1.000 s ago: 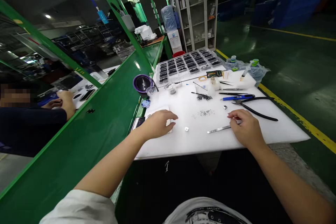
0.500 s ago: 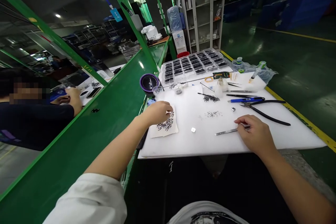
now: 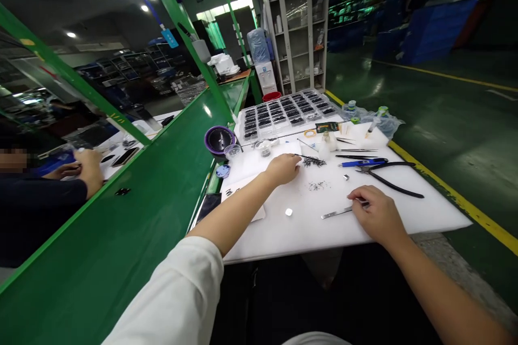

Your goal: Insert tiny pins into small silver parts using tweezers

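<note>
My left hand (image 3: 284,168) reaches over the white foam sheet (image 3: 279,234), fingers bent together. Its fingertips are at the left edge of a pile of thin black pieces (image 3: 314,162); what they hold, if anything, is hidden. In my right hand (image 3: 375,210) is a pair of silver tweezers (image 3: 335,214), held low over the sheet and pointing left. Between the hands lies a small white square piece (image 3: 288,212). Tiny dark bits (image 3: 319,186) are scattered just in front of the pile. My left forearm covers most of a paper (image 3: 259,214) with black pieces on it.
Black-handled cutters (image 3: 396,180), a blue pen-like tool (image 3: 362,163) and a small metal block (image 3: 346,177) lie at the right. A compartment tray (image 3: 283,113) of black parts stands behind. A purple-rimmed bowl (image 3: 219,141) is at the left, beside the green partition (image 3: 162,188). A co-worker sits beyond it.
My left hand has moved right, from over the paper with black pieces to the pile of thin black pieces. My right hand still holds the tweezers. The view has shifted slightly.
</note>
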